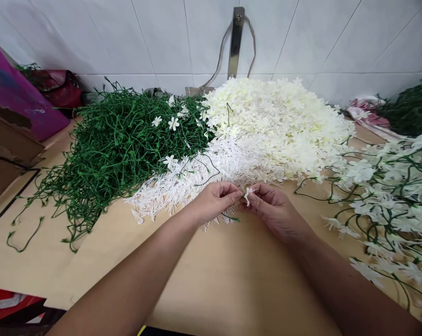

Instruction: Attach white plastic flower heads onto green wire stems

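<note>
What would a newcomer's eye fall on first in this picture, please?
The big heap of cream flower heads at the back centre of the table, with a tangle of green stems to its left. In front, the left hand and right hand pinch a small white piece between their fingertips.

Left hand (214, 200) and right hand (272, 207) both bare, bare wrists, two long forearms uncovered all the way to the lower edge of the view, slim fingers, creased knuckles, faint tendon ridges across the backs of the hands
</note>
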The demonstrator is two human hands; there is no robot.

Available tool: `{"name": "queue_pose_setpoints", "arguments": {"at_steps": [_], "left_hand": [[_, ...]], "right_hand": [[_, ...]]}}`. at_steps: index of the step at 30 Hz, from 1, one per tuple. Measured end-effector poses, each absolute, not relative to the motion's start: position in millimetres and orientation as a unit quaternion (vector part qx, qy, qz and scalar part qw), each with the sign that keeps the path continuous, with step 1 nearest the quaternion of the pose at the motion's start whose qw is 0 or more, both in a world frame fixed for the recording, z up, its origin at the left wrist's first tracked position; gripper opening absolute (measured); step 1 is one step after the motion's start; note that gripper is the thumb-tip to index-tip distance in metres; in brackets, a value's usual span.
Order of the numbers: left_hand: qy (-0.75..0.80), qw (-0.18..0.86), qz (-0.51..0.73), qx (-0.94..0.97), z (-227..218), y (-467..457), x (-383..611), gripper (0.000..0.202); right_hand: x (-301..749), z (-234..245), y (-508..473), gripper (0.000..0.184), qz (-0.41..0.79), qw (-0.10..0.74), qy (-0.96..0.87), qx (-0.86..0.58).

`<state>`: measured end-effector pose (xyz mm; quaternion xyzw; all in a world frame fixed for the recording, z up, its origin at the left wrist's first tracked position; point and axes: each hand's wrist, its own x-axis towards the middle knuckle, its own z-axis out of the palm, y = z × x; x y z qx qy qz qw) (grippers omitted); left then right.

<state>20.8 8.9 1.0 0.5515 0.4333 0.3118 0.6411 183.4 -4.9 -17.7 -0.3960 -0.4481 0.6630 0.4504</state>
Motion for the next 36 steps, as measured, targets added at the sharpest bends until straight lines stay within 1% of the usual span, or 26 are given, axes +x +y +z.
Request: {"name": "queue_pose_setpoints", "arguments": {"at_steps": [4,8,11,14,21,27,33,36], "left_hand": [[0.465,0.61,0.318,0.557,-1.5,8.7,23.0,0.024],[0.484,0.587,0.333,0.557,-5.5,9.0,27.2,0.018],[0.493,0.57,0.334,0.565,-8.8,9.4,29.2,0.017],[0.493,0.562,0.337,0.572,-10.6,9.2,28.8,0.02],[0.47,0.554,0.295,0.621,-7.7,8.3,22.8,0.026],[0.472,0.542,0.282,0.636,-4.4,8.2,22.5,0.023],[0.475,0.55,0.272,0.631,-3.3,8.5,21.6,0.023],[0.463,0.562,0.269,0.63,-2.3,8.2,20.4,0.025]], "right_hand": [[180.8,-14.7,-6.4,0.025,0.67,0.448,-0.445,-0.391],[174.5,-14.0,-11.1,0.036,0.617,0.455,-0.478,-0.429],[172.2,-14.6,-13.4,0.03,0.568,0.472,-0.504,-0.449],[173.2,-14.3,-13.1,0.025,0.551,0.477,-0.513,-0.454],[177.2,-11.9,-9.6,0.027,0.574,0.476,-0.477,-0.465],[178.4,-10.8,-9.6,0.025,0.594,0.468,-0.464,-0.461],[183.6,-10.2,-7.9,0.023,0.663,0.439,-0.456,-0.399],[185.0,-9.8,-6.4,0.021,0.674,0.424,-0.458,-0.395]]}}
